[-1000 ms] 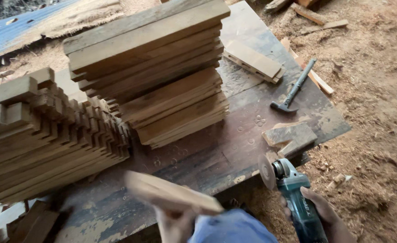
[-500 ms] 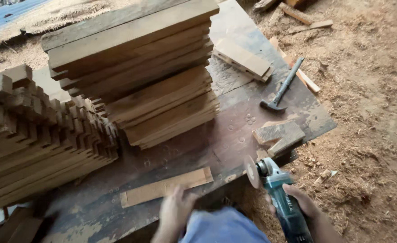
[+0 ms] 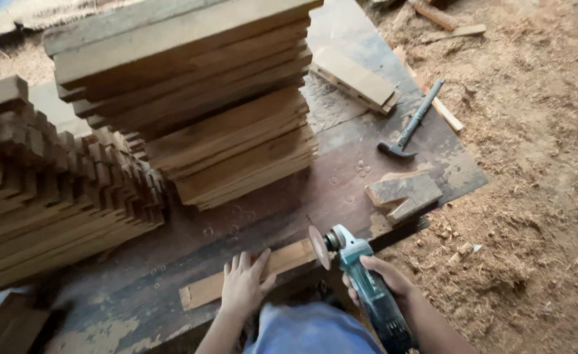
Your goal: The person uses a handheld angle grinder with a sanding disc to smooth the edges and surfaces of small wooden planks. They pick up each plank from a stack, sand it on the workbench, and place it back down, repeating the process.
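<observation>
My left hand (image 3: 244,283) presses flat on a short wooden slat (image 3: 200,292) that lies along the near edge of the worktable (image 3: 341,170). My right hand (image 3: 379,275) grips a teal angle grinder (image 3: 361,275). Its round disc (image 3: 319,247) sits at the slat's right end; contact is unclear. Fingers of the left hand are spread over the wood.
A tall stack of planks (image 3: 197,98) fills the table's middle. A pile of notched slats (image 3: 53,190) lies at the left. A hammer (image 3: 409,123), wood blocks (image 3: 404,193) and a flat offcut (image 3: 354,78) lie at the right. Sawdust covers the ground (image 3: 531,164).
The slat was up in my left hand, then laid on the table's near edge. My left hand now presses on it, and the grinder has moved up to its right end.
</observation>
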